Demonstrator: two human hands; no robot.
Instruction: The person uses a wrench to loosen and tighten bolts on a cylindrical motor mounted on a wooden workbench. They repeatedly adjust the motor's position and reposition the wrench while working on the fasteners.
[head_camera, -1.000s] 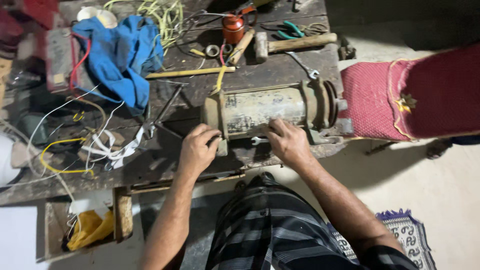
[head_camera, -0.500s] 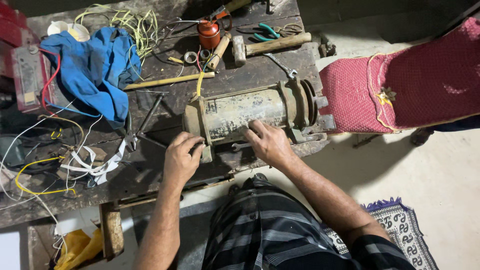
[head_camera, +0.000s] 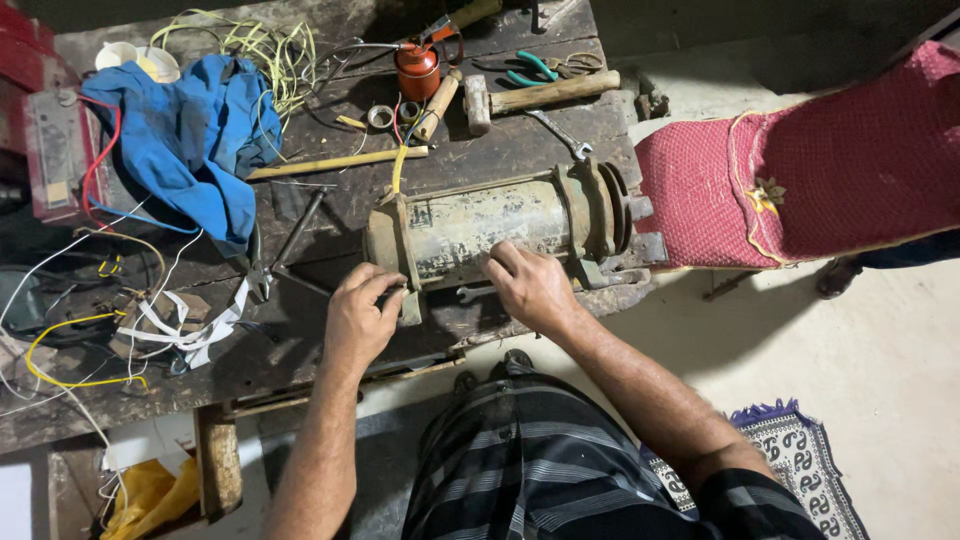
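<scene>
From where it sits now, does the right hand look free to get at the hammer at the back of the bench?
Probably yes. The right hand rests on the motor, and the hammer lies beyond it on the bench. Only a wrench lies between; the hand would have to lift over the motor.

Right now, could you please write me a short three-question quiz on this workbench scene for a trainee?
1. True or false: both hands are on the cylindrical motor housing.
2. Which tool lies beyond the housing, near the bench's far edge?
A. hammer
B. handsaw
C. paintbrush
3. Fill in: the crumpled cloth to the left of the housing is ____ in colour.

Key
1. True: the left hand grips the housing's left end, and the right hand rests its fingers on the near side.
2. A: the wooden-handled hammer lies beside the red oil can.
3. Blue.
</scene>
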